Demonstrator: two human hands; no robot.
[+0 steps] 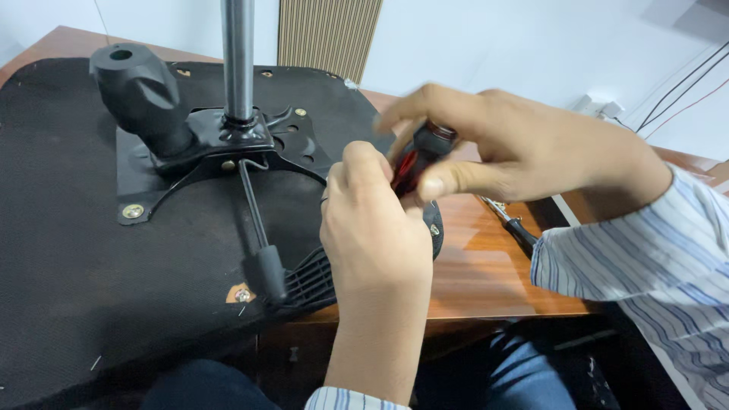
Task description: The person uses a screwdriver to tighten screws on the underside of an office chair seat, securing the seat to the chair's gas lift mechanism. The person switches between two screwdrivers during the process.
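A: Starting at the left, what lies there?

B: An upturned office chair seat covered in black mesh fabric (83, 266), resting on a reddish-brown wooden table (486, 266). Bolted to its underside is a black metal mounting plate (220, 152), with a black plastic knob (140, 95) at its upper left and a shiny steel column (238, 57) rising out of the top of the view.

A: And the thin rod?

B: A black lever rod with a plastic handle (262, 254) runs down from the plate toward the seat's near edge, ending just beside the left hand.

A: What is that hand doing?

B: The left hand (372, 228) is curled shut over the seat's right edge, fingers closed around the lower part of a screwdriver with a red and black handle (418, 159). Its shaft and tip are hidden behind the hand.

A: The other one?

B: The right hand (516, 144) comes in from the right in a striped sleeve (653, 258), thumb and fingers pinched on the top of that same handle. It is somewhat blurred.

A: Anything further right?

B: A second tool with a black handle (520, 231) lies on the table beneath the right wrist, and cables (683, 83) run along the white wall.
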